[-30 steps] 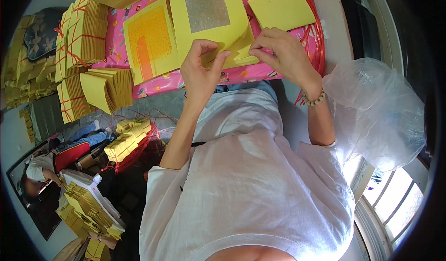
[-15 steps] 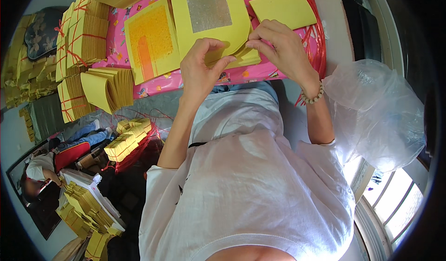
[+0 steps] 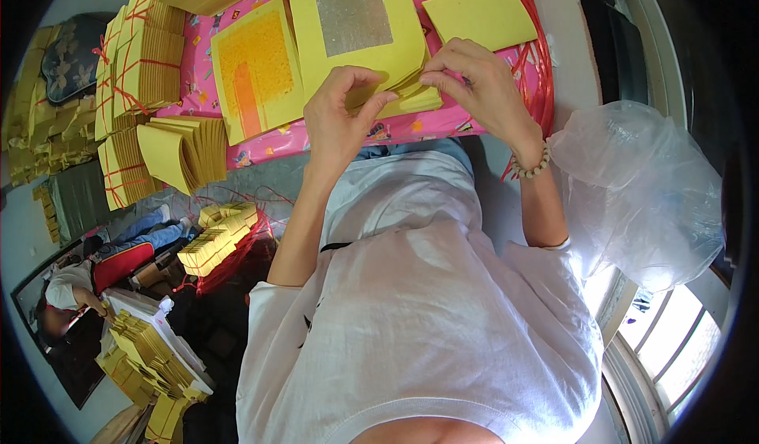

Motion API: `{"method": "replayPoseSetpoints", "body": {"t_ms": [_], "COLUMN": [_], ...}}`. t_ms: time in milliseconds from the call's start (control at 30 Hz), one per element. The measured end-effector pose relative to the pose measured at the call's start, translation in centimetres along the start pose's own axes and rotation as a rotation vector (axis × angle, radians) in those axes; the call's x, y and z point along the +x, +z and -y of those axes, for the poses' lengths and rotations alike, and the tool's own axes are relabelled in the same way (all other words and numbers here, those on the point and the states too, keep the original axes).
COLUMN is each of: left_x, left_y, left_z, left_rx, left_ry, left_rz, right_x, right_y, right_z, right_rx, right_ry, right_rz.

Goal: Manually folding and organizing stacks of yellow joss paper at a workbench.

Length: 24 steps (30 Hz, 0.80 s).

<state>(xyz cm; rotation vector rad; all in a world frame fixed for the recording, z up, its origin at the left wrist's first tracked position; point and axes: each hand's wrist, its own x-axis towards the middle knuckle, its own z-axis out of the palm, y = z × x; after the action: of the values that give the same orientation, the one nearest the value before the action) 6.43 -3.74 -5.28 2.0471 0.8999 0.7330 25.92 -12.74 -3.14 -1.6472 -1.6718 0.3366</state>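
A stack of yellow paper sheets (image 3: 411,17) lies before me, its top sheet bearing a silver square (image 3: 354,18). At the stack's near edge, my left hand (image 3: 341,116) curls its fingers over the paper with the thumb lower down, gripping the lifted edge. My right hand (image 3: 478,80), with a beaded bracelet (image 3: 531,166) on the wrist, pinches the sheets' near right corner between thumb and fingertips. That corner bends upward, and more yellow sheets (image 3: 423,102) show under it. How many sheets each hand holds is hidden.
Left of the stack lies an orange-coated yellow sheet (image 3: 257,72); a folded yellow sheet (image 3: 481,15) lies right. Tied yellow bundles (image 3: 150,72) line the left side of the pink tablecloth (image 3: 277,145). Red strings (image 3: 544,88) hang right, near a plastic bag (image 3: 640,191). Another person (image 3: 75,286) sits far left.
Both hands keep their hold, with only a slight shift of the right hand and the sheets. The silver-marked sheet has moved a touch to the left.
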Motion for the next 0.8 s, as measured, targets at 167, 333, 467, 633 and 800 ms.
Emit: {"method": "replayPoseSetpoints", "body": {"t_ms": [167, 333, 467, 633, 800], "left_x": [-0.1, -0.1, 0.1, -0.1, -0.7], "left_y": [0.1, 0.2, 0.1, 0.8, 1.8], "left_z": [0.1, 0.3, 0.1, -0.1, 1.3], "left_rx": [-0.020, -0.036, -0.014, 0.051, 0.164], "left_ry": [0.011, -0.007, 0.029, 0.144, 0.279], "left_rz": [-0.007, -0.013, -0.027, -0.125, -0.245], "right_x": [-0.3, -0.3, 0.9, 2.3, 1.0], "right_y": [-0.3, -0.1, 0.5, 0.4, 0.2], "right_z": [0.0, -0.1, -0.9, -0.7, -1.5], "right_rx": [0.027, -0.015, -0.088, -0.025, 0.099], "right_ry": [0.011, -0.025, -0.126, -0.138, 0.001], "right_rz": [0.013, 0.007, -0.015, -0.003, -0.123]}}
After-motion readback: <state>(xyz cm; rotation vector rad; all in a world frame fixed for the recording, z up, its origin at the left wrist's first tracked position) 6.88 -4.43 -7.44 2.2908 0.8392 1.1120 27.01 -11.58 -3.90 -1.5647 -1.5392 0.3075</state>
